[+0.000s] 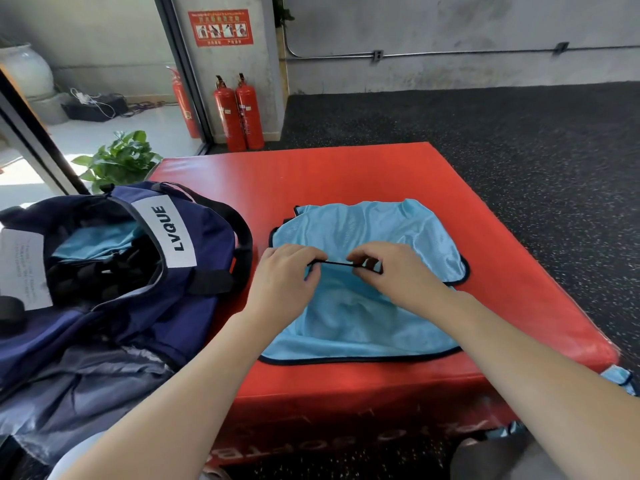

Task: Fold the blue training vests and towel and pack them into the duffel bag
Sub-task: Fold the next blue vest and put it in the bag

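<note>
Two hands work at the middle of a light blue training vest (363,306) spread on a red padded mat (346,174). Left hand (287,271) and right hand (398,268) each have fingers curled, pinching opposite ends of a short stretch of the vest's black edging (337,263), pulled taut between them. Vest lies toward the mat's near edge, right of centre; its black-trimmed hem runs parallel to that near edge, and its far portion is bunched toward the mat's middle.

Navy duffel bag (180,299) marked "LVQUE" sits at the mat's left edge, overhanging it, mouth open upward. Light blue fabric (93,244) is visible inside the bag, beside dark contents I cannot identify. Bag and spread vest are near each other but apart.

A further scrap of light blue fabric (620,375) shows past the mat's near right corner, mostly out of frame.

Background: two red fire extinguishers (239,112) against a pillar, a potted plant (117,161) beyond the mat's far left corner.
</note>
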Tool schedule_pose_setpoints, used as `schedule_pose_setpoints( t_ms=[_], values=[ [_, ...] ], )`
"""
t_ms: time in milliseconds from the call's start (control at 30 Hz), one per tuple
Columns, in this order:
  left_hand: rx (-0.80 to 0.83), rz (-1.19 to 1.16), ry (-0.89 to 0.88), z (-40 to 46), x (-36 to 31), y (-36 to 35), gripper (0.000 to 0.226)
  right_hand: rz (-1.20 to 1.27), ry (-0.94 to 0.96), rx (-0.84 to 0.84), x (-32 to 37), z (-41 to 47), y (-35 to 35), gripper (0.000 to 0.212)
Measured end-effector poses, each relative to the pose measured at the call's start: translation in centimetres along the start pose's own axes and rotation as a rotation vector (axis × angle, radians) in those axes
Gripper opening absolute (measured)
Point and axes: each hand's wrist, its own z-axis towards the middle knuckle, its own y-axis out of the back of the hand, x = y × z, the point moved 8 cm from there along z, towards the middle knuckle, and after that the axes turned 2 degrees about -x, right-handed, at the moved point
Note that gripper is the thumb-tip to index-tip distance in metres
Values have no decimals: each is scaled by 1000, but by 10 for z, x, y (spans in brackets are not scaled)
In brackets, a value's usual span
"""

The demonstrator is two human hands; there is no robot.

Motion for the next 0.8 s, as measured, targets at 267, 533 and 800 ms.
schedule_pose_setpoints(
  t_ms=[267, 533, 800],
  values=[
    [-14, -15, 107, -16, 32, 24, 19, -119, -61, -77, -26, -24, 50, 26],
    [-9, -12, 61, -41, 28, 42, 24, -98, -145, -137, -51, -68, 80, 32],
    [2, -13, 58, -65, 14, 53, 25, -181, -99, -103, -38, -99, 82, 35]
  ],
)
